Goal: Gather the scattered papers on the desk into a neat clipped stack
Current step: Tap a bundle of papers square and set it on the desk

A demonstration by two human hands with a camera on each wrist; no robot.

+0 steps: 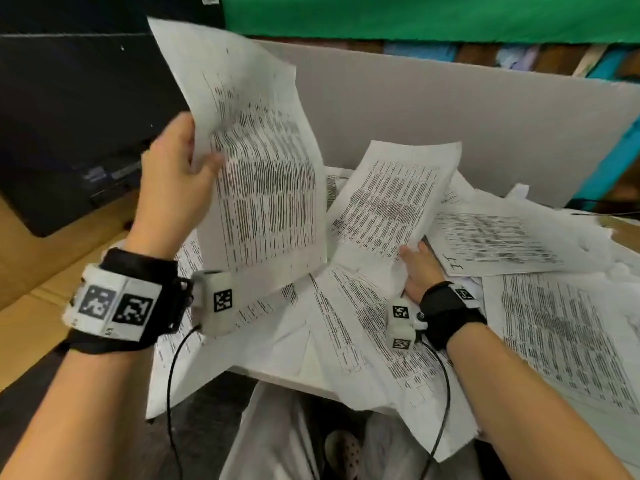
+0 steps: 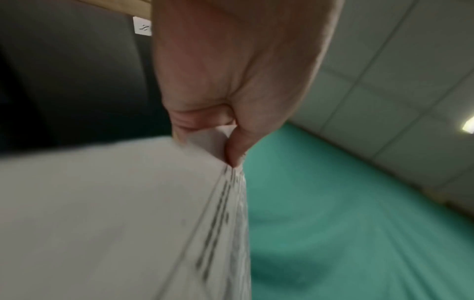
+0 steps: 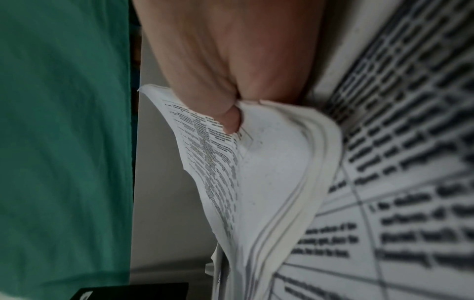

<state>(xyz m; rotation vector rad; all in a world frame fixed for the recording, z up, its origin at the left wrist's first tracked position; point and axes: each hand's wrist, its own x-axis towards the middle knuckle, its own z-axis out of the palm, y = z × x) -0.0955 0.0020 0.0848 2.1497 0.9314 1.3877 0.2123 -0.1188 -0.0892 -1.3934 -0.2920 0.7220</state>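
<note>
Printed white sheets lie scattered and overlapping on the desk (image 1: 277,375). My left hand (image 1: 173,174) holds a few sheets (image 1: 263,161) up in the air at the left, thumb on the printed face; in the left wrist view that hand (image 2: 231,132) pinches the sheets' edge (image 2: 225,194). My right hand (image 1: 417,268) grips the near edge of another sheet (image 1: 391,199) and lifts it off the pile, its far end curling up. The right wrist view shows the right hand (image 3: 231,119) with its thumb on that paper (image 3: 256,172). No clip is in view.
More loose sheets (image 1: 561,337) cover the desk's right side; some hang over the near edge. A grey partition (image 1: 450,109) stands behind the desk with green cloth (image 1: 415,15) beyond it. A black case (image 1: 69,133) sits on the floor at left. My lap is under the desk edge.
</note>
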